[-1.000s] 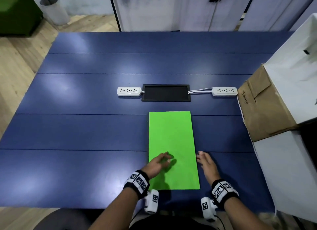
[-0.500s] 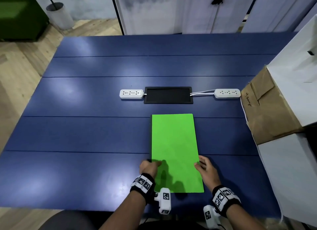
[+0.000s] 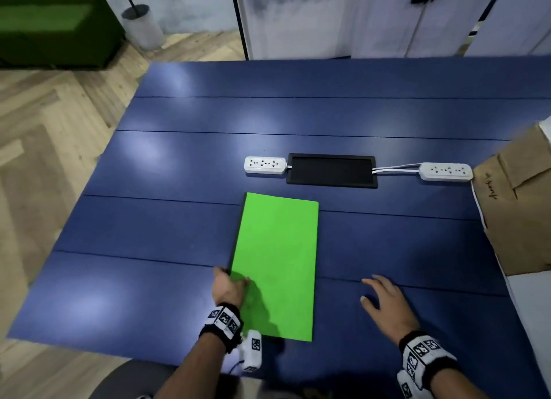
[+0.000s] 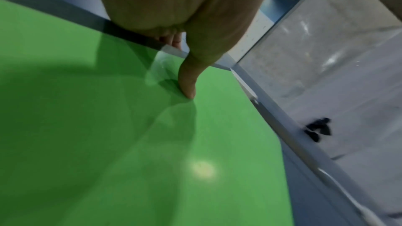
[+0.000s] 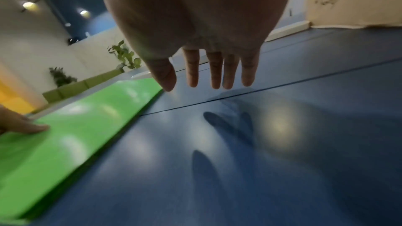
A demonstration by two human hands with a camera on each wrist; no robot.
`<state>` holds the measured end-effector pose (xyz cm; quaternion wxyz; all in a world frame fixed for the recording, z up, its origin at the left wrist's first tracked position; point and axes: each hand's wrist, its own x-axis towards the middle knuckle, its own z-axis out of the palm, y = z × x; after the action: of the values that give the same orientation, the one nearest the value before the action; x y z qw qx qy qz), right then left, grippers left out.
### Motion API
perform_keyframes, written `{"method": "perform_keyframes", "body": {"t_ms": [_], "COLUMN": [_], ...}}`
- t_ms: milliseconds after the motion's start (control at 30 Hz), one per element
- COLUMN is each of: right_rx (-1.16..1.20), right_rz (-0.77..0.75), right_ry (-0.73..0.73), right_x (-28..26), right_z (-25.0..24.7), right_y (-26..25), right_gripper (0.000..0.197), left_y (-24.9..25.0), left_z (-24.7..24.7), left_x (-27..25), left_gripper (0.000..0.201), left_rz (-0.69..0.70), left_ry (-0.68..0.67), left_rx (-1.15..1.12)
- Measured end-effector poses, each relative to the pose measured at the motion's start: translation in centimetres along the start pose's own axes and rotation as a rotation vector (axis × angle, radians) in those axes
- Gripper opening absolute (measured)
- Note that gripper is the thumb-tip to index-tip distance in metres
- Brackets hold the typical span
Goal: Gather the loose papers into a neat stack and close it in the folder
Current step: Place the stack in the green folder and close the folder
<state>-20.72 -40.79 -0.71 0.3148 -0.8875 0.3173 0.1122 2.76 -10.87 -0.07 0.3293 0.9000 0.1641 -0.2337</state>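
Observation:
The green folder lies shut on the blue table, its long side running away from me. No loose papers show. My left hand grips the folder's left edge near the front. Its thumb presses on the cover and the fingers curl round the edge. That left edge looks slightly raised, with a dark strip beneath it. My right hand hovers palm down over bare table to the right of the folder. Its fingers are straight and hold nothing.
Behind the folder sit a black cable tray and two white power strips. A brown cardboard box fills the table's right side. The table's front edge is just below my wrists.
My left hand slid off the cover to the folder's left edge and took hold of it. My right hand left the folder's right edge and moved out to the right.

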Motion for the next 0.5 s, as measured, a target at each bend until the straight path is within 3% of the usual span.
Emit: {"method": "perform_keyframes", "body": {"t_ms": [167,300,433,500], "right_rx": [-0.323,-0.468,-0.496,-0.493], "right_rz": [-0.032,0.007,0.025,0.024], "right_ry": [-0.08,-0.214,-0.285,-0.297], "right_x": [1.8,2.9,2.7,2.8], "right_z": [0.1,0.9,1.4,1.4], "right_y": [-1.1,-1.4,-1.6,-1.8], "right_gripper": [0.078,0.098,0.11,0.113], "left_y": [-3.5,-5.2,-4.3,-3.4], "left_z": [-9.0,-13.4,-13.5,-11.4], "left_x": [9.4,15.3,14.7,12.8], "left_gripper": [0.061,0.063,0.082,0.1], "left_rz": [-0.041,-0.044,-0.017,0.093], "left_ry": [0.141,0.126,0.124,0.116], "left_rx": [0.091,0.284,0.438,0.545]}}
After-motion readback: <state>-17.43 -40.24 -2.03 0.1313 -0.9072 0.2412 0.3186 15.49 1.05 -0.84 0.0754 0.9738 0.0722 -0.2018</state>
